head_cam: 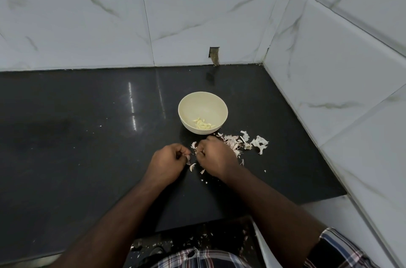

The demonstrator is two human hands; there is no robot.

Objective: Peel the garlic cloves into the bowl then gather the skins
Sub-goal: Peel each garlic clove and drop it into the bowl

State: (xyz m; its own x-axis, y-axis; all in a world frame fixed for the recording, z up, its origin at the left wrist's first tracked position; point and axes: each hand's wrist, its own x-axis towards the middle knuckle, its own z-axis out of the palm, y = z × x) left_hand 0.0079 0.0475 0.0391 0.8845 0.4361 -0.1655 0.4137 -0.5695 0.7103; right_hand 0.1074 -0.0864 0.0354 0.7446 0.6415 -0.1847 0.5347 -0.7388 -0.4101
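While both hands work low over the counter, the scene reads thus:

Left hand: the left hand (168, 159) has its fingers curled, and a pale piece of garlic skin (188, 159) shows at its fingertips; it seems to pinch that piece, though the grip itself is partly hidden.

Right hand: the right hand (214, 156) sits just beside the left one, fingers curled inward; what it clasps cannot be told, since the fingers hide it.

Bowl: a cream bowl (189, 111) stands upright just beyond the right hand, near its knuckles.

Peeled cloves: a small heap of yellowish peeled garlic cloves (204, 124) lies in the bottom of the bowl.

Skins: a scatter of pinkish-white garlic skins (234, 141) lies just beyond and outward of the right hand; a larger white papery clump (260, 143) is further out on the same side. A few loose scraps (192, 166) lie between the two hands and just under them.

Counter: a dark glossy countertop (77, 136) carries everything.

Wall: white marbled tiles (87, 15) rise behind and to the right-hand side.

Clothing: a checked shirt (197, 260) shows at the near edge.
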